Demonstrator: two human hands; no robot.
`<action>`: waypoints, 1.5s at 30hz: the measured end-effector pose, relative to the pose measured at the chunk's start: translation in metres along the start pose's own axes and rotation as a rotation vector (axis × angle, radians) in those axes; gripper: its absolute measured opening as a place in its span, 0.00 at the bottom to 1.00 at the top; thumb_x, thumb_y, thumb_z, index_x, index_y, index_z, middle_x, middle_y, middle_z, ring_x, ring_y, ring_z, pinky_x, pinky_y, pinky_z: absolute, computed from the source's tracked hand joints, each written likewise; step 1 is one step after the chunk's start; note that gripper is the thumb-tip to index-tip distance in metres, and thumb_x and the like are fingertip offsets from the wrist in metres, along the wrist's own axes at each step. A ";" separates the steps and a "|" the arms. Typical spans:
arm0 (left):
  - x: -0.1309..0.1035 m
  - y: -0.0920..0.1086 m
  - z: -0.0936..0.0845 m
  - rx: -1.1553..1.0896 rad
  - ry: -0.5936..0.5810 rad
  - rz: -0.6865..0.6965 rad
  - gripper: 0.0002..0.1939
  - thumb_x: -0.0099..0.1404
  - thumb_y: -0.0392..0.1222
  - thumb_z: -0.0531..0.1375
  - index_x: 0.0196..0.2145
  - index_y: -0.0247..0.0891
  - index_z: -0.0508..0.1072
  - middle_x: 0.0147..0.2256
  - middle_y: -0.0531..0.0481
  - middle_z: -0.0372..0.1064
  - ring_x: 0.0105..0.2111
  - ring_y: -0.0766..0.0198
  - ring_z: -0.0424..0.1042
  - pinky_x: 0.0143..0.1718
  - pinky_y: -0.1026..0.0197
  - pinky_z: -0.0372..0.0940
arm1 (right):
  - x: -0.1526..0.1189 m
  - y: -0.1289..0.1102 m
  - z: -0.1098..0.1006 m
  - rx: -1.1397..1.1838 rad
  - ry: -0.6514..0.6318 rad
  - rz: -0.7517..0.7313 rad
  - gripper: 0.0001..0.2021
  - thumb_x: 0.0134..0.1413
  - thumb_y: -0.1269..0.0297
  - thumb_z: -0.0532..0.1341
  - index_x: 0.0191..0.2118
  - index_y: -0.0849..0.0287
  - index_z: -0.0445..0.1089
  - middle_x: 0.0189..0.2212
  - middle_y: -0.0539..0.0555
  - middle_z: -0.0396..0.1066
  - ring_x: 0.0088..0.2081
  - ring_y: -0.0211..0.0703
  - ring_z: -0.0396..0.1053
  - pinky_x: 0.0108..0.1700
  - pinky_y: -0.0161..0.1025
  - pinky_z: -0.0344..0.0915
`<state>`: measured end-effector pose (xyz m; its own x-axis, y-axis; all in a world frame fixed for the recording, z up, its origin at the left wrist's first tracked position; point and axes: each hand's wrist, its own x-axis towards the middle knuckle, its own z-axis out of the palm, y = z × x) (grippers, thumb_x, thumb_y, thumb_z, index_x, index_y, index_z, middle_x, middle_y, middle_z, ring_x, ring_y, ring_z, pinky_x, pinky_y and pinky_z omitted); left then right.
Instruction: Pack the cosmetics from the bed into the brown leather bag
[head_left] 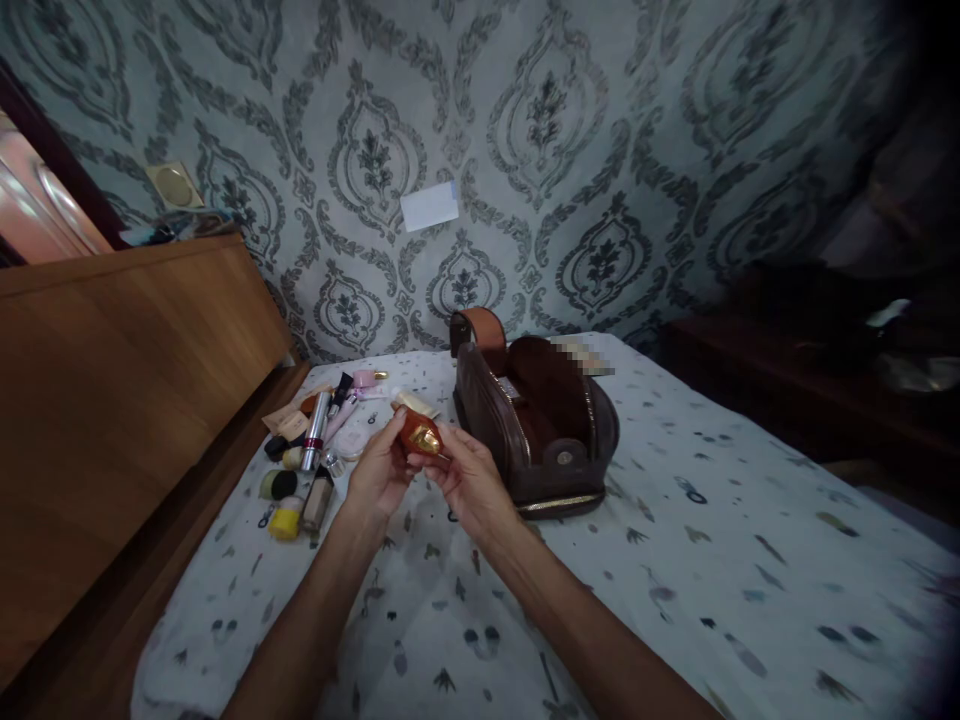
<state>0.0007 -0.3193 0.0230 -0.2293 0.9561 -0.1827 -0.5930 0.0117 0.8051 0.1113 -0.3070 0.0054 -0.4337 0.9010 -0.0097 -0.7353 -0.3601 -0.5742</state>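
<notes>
Both my hands meet over the printed sheet, with a small amber-and-gold bottle (pixel 421 434), which looks like a perfume bottle, between them. The fingers of my left hand (pixel 382 463) close on its left end. On its right side, my right hand (pixel 471 470) grips it with thumb and fingers. Just right of my hands stands a dark brown toiletry bag (pixel 487 410), its zipped top wide open and its brown strap (pixel 484 335) arching up behind. A cream-coloured tube (pixel 415 403) lies just behind the bottle, partly hidden.
Left of my hands lie several cosmetics, among them a silver tube (pixel 316 425), a yellow-capped jar (pixel 286 520), a beige bottle (pixel 318 498) and a pink item (pixel 364 378). A wooden cabinet (pixel 135 390) borders the left side. Patterned wallpaper (pixel 375 160) rises behind.
</notes>
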 end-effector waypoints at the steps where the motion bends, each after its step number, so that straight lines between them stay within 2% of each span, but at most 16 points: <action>1: 0.000 0.000 0.001 0.000 -0.011 0.019 0.14 0.54 0.47 0.71 0.33 0.36 0.75 0.28 0.54 0.75 0.24 0.70 0.71 0.24 0.69 0.65 | -0.001 -0.002 0.001 -0.020 -0.006 -0.017 0.19 0.37 0.54 0.76 0.31 0.60 0.72 0.26 0.51 0.77 0.22 0.37 0.75 0.23 0.28 0.68; 7: -0.003 0.008 0.008 0.052 -0.142 0.115 0.15 0.53 0.47 0.71 0.31 0.35 0.76 0.26 0.54 0.73 0.23 0.70 0.69 0.23 0.68 0.63 | -0.007 -0.012 0.005 -0.326 -0.026 -0.284 0.14 0.44 0.56 0.73 0.32 0.58 0.73 0.30 0.50 0.76 0.27 0.39 0.74 0.30 0.35 0.71; 13: -0.002 0.011 0.013 0.073 -0.213 0.171 0.16 0.49 0.45 0.73 0.33 0.35 0.78 0.29 0.52 0.76 0.27 0.68 0.72 0.30 0.67 0.66 | -0.015 -0.020 0.006 -0.760 0.089 -0.574 0.07 0.47 0.63 0.69 0.34 0.56 0.75 0.32 0.52 0.76 0.33 0.42 0.71 0.36 0.37 0.68; 17: -0.002 0.005 0.014 0.092 -0.248 0.163 0.17 0.51 0.45 0.73 0.37 0.35 0.78 0.33 0.49 0.78 0.32 0.64 0.75 0.37 0.63 0.68 | -0.021 -0.025 0.003 -0.989 0.111 -0.699 0.08 0.47 0.63 0.69 0.36 0.54 0.76 0.35 0.53 0.75 0.33 0.43 0.70 0.36 0.38 0.67; 20: -0.003 0.003 0.013 0.103 -0.252 0.160 0.18 0.51 0.43 0.73 0.39 0.36 0.78 0.36 0.48 0.78 0.35 0.63 0.76 0.41 0.63 0.68 | -0.025 -0.034 0.002 -1.082 0.093 -0.703 0.09 0.47 0.61 0.69 0.36 0.54 0.76 0.36 0.54 0.75 0.32 0.43 0.70 0.35 0.38 0.65; 22: -0.004 0.002 0.013 0.104 -0.260 0.162 0.19 0.51 0.44 0.73 0.40 0.36 0.77 0.38 0.48 0.78 0.36 0.64 0.77 0.41 0.63 0.68 | -0.027 -0.045 0.002 -1.094 0.052 -0.712 0.06 0.52 0.59 0.66 0.34 0.55 0.75 0.33 0.53 0.74 0.31 0.42 0.69 0.33 0.37 0.64; 25: -0.006 0.001 0.015 0.111 -0.290 0.158 0.21 0.51 0.46 0.73 0.41 0.37 0.76 0.38 0.48 0.78 0.37 0.61 0.77 0.40 0.61 0.69 | -0.022 -0.067 0.005 -1.061 -0.009 -0.711 0.10 0.58 0.59 0.60 0.31 0.57 0.74 0.27 0.52 0.73 0.29 0.40 0.68 0.30 0.34 0.62; 29: -0.010 -0.001 0.023 0.126 -0.346 0.147 0.20 0.51 0.45 0.73 0.40 0.37 0.75 0.37 0.47 0.78 0.41 0.55 0.77 0.42 0.57 0.71 | -0.007 -0.096 0.012 -1.038 -0.150 -0.530 0.10 0.55 0.59 0.61 0.33 0.60 0.76 0.23 0.49 0.71 0.24 0.36 0.65 0.26 0.32 0.59; 31: -0.012 -0.003 0.029 0.133 -0.369 0.143 0.19 0.52 0.44 0.72 0.40 0.37 0.75 0.37 0.46 0.78 0.43 0.54 0.77 0.44 0.56 0.70 | 0.001 -0.107 0.015 -1.065 -0.215 -0.460 0.10 0.53 0.60 0.62 0.31 0.62 0.76 0.21 0.48 0.70 0.22 0.34 0.62 0.25 0.32 0.58; 34: -0.015 -0.004 0.036 0.143 -0.388 0.144 0.18 0.53 0.43 0.72 0.39 0.37 0.75 0.37 0.46 0.78 0.44 0.54 0.77 0.45 0.55 0.70 | 0.008 -0.116 0.017 -1.142 -0.250 -0.430 0.10 0.51 0.61 0.63 0.27 0.62 0.75 0.20 0.48 0.69 0.22 0.34 0.62 0.26 0.31 0.57; 40: -0.014 -0.009 0.045 0.159 -0.384 0.161 0.20 0.51 0.45 0.73 0.40 0.38 0.75 0.37 0.48 0.78 0.41 0.58 0.77 0.44 0.58 0.69 | 0.012 -0.125 0.013 -1.256 -0.302 -0.422 0.12 0.51 0.58 0.63 0.25 0.62 0.73 0.18 0.46 0.66 0.23 0.33 0.61 0.25 0.31 0.52; 45: -0.012 -0.015 0.053 0.212 -0.374 0.211 0.23 0.49 0.49 0.73 0.40 0.37 0.76 0.37 0.49 0.77 0.36 0.64 0.75 0.40 0.63 0.68 | 0.002 -0.137 0.018 -1.508 -0.316 -0.447 0.14 0.52 0.57 0.64 0.23 0.62 0.71 0.17 0.45 0.61 0.23 0.32 0.57 0.25 0.31 0.48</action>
<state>0.0532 -0.3154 0.0434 -0.0114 0.9834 0.1813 -0.3842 -0.1717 0.9071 0.2018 -0.2596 0.0990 -0.5609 0.7108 0.4245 0.2507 0.6345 -0.7311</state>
